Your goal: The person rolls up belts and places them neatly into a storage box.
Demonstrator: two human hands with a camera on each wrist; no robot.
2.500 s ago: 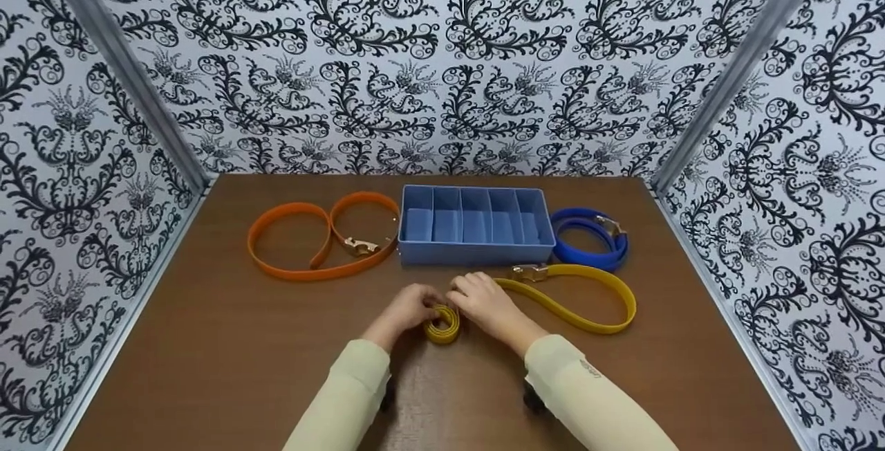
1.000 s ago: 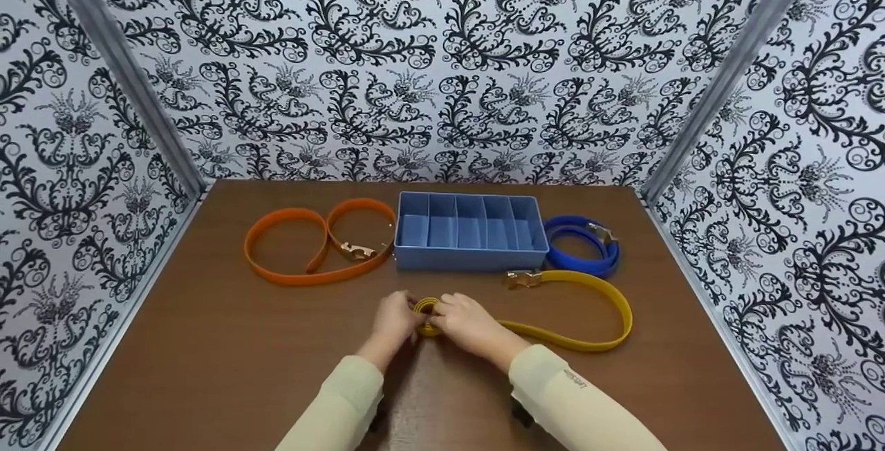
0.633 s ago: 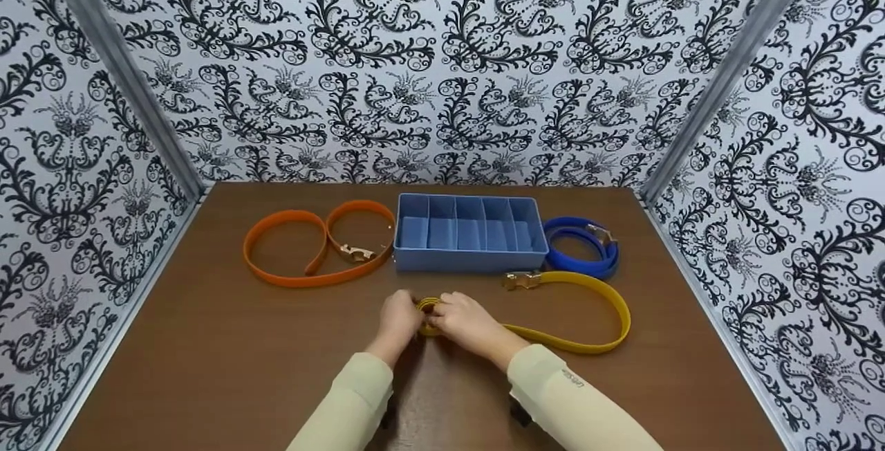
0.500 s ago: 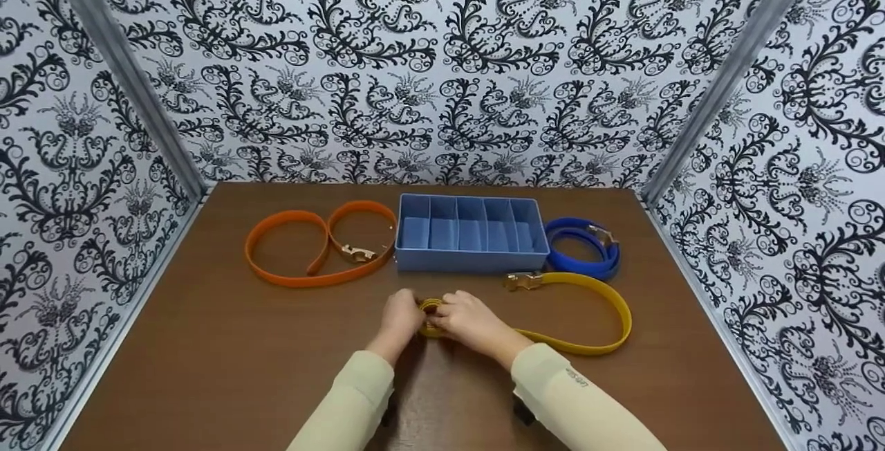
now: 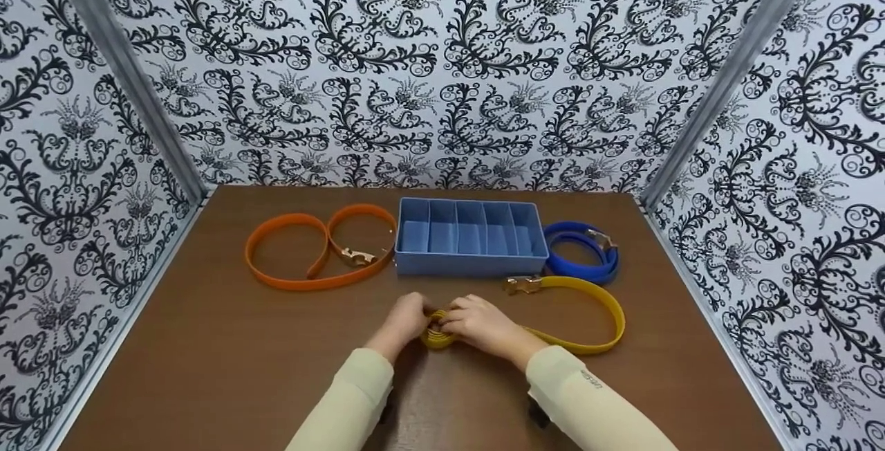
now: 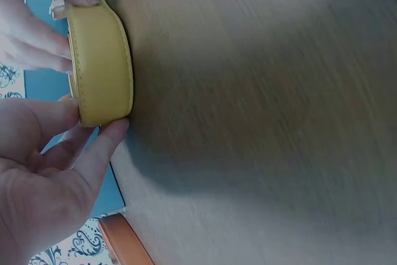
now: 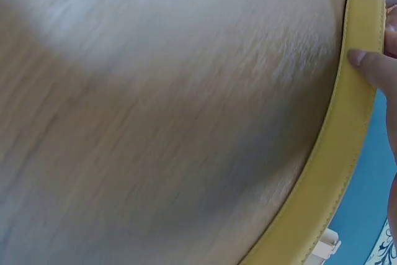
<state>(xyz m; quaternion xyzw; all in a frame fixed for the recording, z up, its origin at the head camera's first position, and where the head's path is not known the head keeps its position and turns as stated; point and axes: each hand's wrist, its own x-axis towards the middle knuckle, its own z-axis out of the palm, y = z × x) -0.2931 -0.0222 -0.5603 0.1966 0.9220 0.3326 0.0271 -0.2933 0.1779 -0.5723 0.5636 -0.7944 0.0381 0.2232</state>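
A yellow belt lies on the brown table, one end wound into a coil [image 5: 437, 342]. Its loose part [image 5: 619, 330] curves round on the right to a gold-coloured buckle [image 5: 523, 285]. My left hand [image 5: 406, 319] holds the coil's left side; in the left wrist view, thumb and fingers [image 6: 102, 147] pinch the edges of the rolled strap [image 6: 102, 66]. My right hand [image 5: 487, 326] grips the coil's right side, where the strap runs in. In the right wrist view its thumb [image 7: 372, 66] presses the strap's outer face [image 7: 322, 159], with fingers behind, partly cut off.
Behind the hands stands a blue-grey box [image 5: 470, 265] with several compartments. To its left an orange belt [image 5: 311, 285] lies in loops with a gold-coloured buckle. A coiled blue belt [image 5: 581, 271] sits to its right. Patterned walls [image 5: 442, 91] enclose the table's back and sides.
Both hands have worked round the coil, which has shifted a little nearer over the last half second. The loose yellow strap now runs lower, and its loop has drawn slightly left.
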